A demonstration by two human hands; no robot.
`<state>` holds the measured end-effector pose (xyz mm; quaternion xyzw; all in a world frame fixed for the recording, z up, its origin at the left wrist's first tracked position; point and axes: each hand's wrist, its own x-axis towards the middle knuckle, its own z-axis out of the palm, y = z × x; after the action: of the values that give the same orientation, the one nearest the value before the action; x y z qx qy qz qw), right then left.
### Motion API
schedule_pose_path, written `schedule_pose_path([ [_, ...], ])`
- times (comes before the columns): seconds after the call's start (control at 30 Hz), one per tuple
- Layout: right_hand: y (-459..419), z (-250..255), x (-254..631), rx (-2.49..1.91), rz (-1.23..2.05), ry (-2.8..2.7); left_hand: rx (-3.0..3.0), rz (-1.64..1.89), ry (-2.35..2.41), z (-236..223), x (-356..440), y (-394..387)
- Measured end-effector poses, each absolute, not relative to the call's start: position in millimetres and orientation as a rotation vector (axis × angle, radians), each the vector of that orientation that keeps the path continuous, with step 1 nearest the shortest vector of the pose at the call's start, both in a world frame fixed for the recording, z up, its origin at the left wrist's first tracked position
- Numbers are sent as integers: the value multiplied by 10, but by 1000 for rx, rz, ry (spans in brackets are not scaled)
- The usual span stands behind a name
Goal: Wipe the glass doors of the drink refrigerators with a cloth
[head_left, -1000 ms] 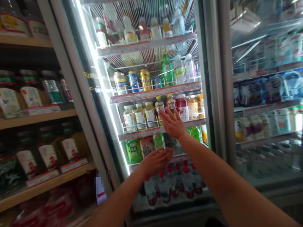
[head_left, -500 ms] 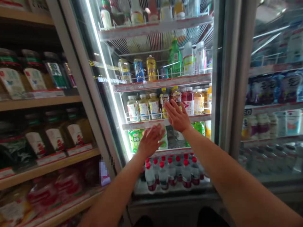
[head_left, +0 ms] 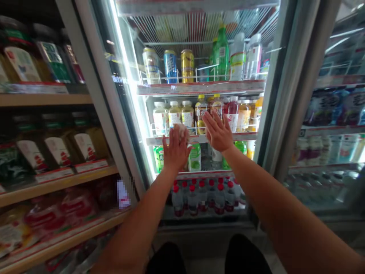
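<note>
I face a lit drinks fridge with a glass door (head_left: 137, 114). My right hand (head_left: 218, 131) lies flat on the glass, fingers spread, in front of the bottles (head_left: 182, 114) on the middle shelf (head_left: 199, 139). My left hand (head_left: 175, 150) is just left of it and a little lower, also at the glass. Its fingers curl over a small whitish wad (head_left: 181, 131) that I cannot identify. Green bottles (head_left: 195, 158) stand on the shelf behind the left hand, and red-capped water bottles (head_left: 205, 196) fill the bottom.
Cans (head_left: 170, 65) and tall bottles (head_left: 221, 53) sit on the upper fridge shelf. Wooden shelves (head_left: 57, 182) with jars and packets run along the left. A second fridge door (head_left: 336, 125) is on the right. My dark knees (head_left: 245, 255) show at the bottom.
My left hand has risen from the lower shelf level up to the middle shelf, beside my right hand. The view has moved closer and lower; the right hand stays on the glass.
</note>
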<state>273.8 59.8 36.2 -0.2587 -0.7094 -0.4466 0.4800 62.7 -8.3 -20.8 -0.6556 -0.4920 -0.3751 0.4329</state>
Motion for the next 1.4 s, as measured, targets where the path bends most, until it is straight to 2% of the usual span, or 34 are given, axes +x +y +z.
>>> schedule_pose_path([
  [0.1, 579, 363, 2742, -657, -1070, -1750, -1582, -1003, -1283, -223, 681, -73],
  [0.2, 571, 362, 2736, -660, -1066, -1743, -1935, -593, -897, -434, 741, -98],
  [0.27, 569, 360, 2730, -659, -1086, -1727, -2019, -470, -796, -474, 706, -105],
  [0.43, 569, 358, 2728, -661, -1099, -1727, -1620, -1048, -1289, -285, 616, -81],
  [0.5, 572, 358, 2729, -670, -1080, -1738, -1606, -1111, -1306, -389, 681, -93],
  [0.67, 570, 364, 2728, -707, -1047, -1770, -2041, -596, -904, -728, 753, -121],
  [0.83, 571, 373, 2733, -736, -1090, -1767, -1640, -1111, -1237, -226, 656, -76],
  [0.9, 577, 377, 2740, -750, -1084, -1778, -1527, -1224, -1301, -184, 743, -99],
  [0.97, 586, 379, 2748, -756, -1075, -1788, -1609, -1149, -1286, -383, 883, -151],
  [1.07, 594, 380, 2756, -750, -1071, -1797, -1955, -769, -1080, -817, 1024, -214],
  [1.13, 591, 382, 2756, -744, -1065, -1799, -1994, -691, -1068, -889, 1009, -205],
  [1.3, 564, 394, 2757, -756, -1030, -1827, -1643, -1096, -1260, -227, 874, -93],
  [1.4, 568, 393, 2761, -752, -1034, -1822, -1591, -1176, -1277, -142, 974, -98],
])
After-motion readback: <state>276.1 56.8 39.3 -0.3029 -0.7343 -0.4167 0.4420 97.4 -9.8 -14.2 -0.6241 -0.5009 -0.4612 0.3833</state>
